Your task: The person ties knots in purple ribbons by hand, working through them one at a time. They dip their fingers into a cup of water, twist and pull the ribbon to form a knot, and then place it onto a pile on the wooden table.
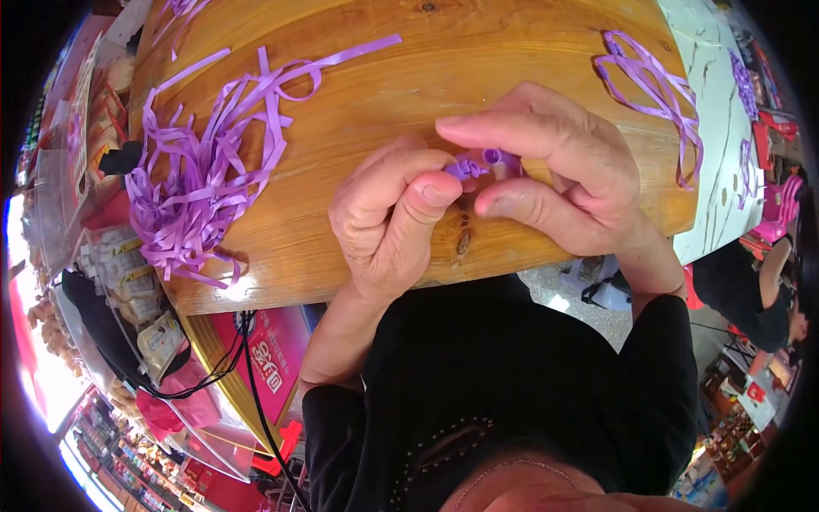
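My left hand (384,213) is closed over the wooden table's near side, with a twisted, folded purple ribbon (467,170) pinched at the thumb and forefinger tips. Facing it from the right is my right hand (567,162). Its forefinger and thumb are parted, and a curled part of purple ribbon sits in the gap against its bent inner fingers. Whether both ribbon parts belong to one strip is hidden by the fingers. To the left, a loose heap of purple ribbons (205,166) lies tangled on the table.
The wooden table (341,111) bears another looped purple ribbon (653,77) at its far right. Beyond it stands a white marbled surface (712,136) with more purple pieces. Black cables (243,341) hang at the near left edge. Another person in black (742,290) is off to the right.
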A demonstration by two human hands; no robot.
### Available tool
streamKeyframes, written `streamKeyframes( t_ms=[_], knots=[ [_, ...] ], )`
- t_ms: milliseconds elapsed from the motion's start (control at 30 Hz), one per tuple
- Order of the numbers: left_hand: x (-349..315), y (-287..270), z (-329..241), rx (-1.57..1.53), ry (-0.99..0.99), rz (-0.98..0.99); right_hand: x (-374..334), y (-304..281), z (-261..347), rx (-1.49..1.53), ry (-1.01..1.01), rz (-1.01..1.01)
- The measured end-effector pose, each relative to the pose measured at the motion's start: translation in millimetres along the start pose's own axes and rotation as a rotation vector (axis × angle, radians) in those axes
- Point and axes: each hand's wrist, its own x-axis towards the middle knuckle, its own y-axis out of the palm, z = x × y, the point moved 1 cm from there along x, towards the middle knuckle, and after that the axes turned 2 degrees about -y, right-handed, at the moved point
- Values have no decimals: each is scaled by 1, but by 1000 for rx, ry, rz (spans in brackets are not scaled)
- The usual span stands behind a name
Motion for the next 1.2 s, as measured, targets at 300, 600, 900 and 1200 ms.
streamKeyframes(
  t_ms=[300,600,900,1200],
  knots=[
    [3,-2,2,73,57,125,-3,0,-6,-18,-39,-27],
    [2,0,5,14,58,94,-4,0,-8,-74,-59,-60],
    [0,0,9,198,39,90,-4,-1,-20,-86,-4,-49],
    [1,3,4,402,41,87,-7,-10,-24,-94,64,6]
  ],
)
